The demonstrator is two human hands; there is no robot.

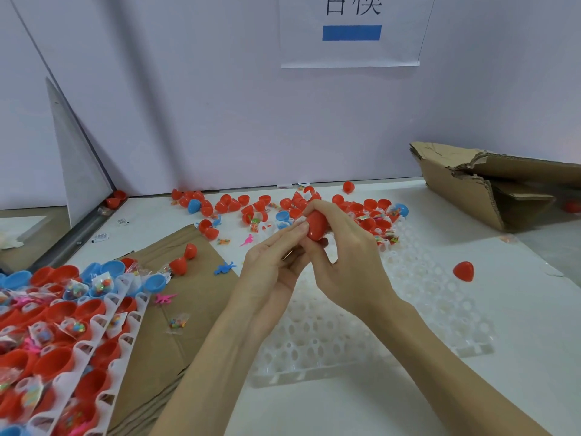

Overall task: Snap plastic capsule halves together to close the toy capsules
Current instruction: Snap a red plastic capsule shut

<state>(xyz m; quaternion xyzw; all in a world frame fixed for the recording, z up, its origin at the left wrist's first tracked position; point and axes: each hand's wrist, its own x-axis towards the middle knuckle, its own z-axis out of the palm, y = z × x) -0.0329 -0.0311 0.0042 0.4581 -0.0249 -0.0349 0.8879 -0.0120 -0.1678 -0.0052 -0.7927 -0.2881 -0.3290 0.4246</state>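
Both hands meet above the middle of the white counter (408,401), over an empty white tray (330,338) of round sockets. The right hand (342,262) grips a red capsule (317,227), its fingers (317,206) curled over the top and the thumb curled beneath. The left hand (272,265) comes in from the left with its fingers together and nearly straight, the tips pressing the capsule's left side; something small and white shows just at that contact, too hidden to tell what it is. Whether the capsule's two halves are fully seated cannot be told.

Behind the hands, along the wall, lies a scatter of loose halves (226,206), mostly red with a few blue, mixed with small packets and tiny toy dinosaurs (224,268). One red half (463,271) sits alone on the counter to the right, well apart from the rest. At lower left, filled trays (78,338) hold open red and blue halves with packets inside, resting on flat cardboard (176,325). A torn box (500,180) lies on its side at the far right. A paper sign (350,33) with a blue bar hangs on the wall
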